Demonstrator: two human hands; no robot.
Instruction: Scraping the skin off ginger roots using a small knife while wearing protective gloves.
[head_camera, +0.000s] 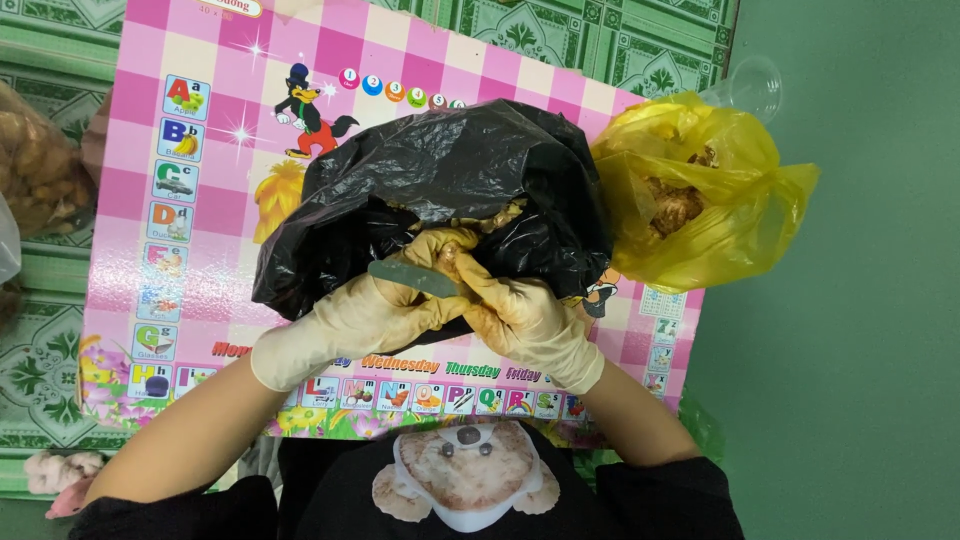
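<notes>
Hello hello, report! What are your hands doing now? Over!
Left hand gripping a small green knife. Right hand pinching a brown piece over the black bag. Yellow bag beside, apart.

Thin cream latex gloves, matt and stained brown, sheathe the left hand (345, 325) and right hand (525, 320); before them a crinkled glossy black plastic bag (440, 180), a shiny translucent yellow plastic bag (700, 200) and a smooth pink checked printed plastic mat (200, 200).

Pink checked mat (200, 60) on tiled floor (560, 40)
</notes>
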